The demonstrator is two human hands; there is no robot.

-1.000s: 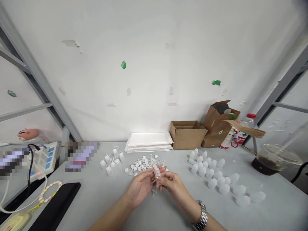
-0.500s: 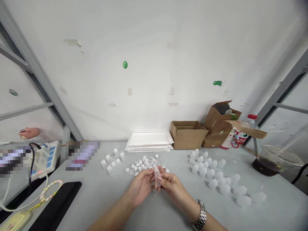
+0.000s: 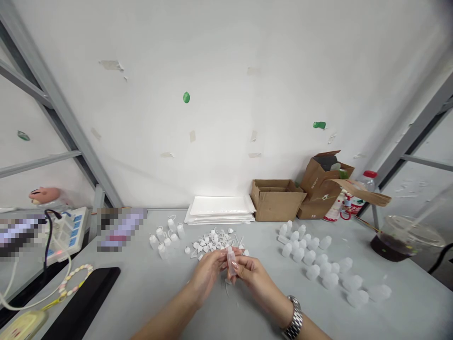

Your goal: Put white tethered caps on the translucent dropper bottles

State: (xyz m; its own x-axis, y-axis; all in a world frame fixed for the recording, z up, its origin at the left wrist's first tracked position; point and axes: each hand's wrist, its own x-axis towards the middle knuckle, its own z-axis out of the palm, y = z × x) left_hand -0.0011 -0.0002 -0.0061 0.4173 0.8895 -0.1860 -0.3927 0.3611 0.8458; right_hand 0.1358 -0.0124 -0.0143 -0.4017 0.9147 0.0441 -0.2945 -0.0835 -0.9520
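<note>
A small translucent plastic bottle (image 3: 231, 262) is held upright, slightly tilted, between my two hands above the table. My right hand (image 3: 253, 272) grips its body with thumb and fingers. My left hand (image 3: 207, 271) is closed about the bottle's upper part; whether a cap is in those fingers I cannot make out. Just beyond the hands lies a pile of white caps with thin straps (image 3: 212, 240). To the left stand several bottles with white looped caps (image 3: 167, 237). On the right, several similar frosted bottles (image 3: 309, 257) are spread in loose rows.
White padded envelopes (image 3: 221, 208) are stacked by the wall, beside an open cardboard box (image 3: 278, 203) and a brown paper bag (image 3: 316, 193). A lidded drink cup (image 3: 396, 241) stands far right. On the left are a black pad (image 3: 87, 302), a bead bracelet (image 3: 76, 278) and a power strip (image 3: 72, 231).
My left hand has turned slightly and its fingers sit closer around the top of the bottle. The bottle stays in nearly the same place. The view has shifted a little.
</note>
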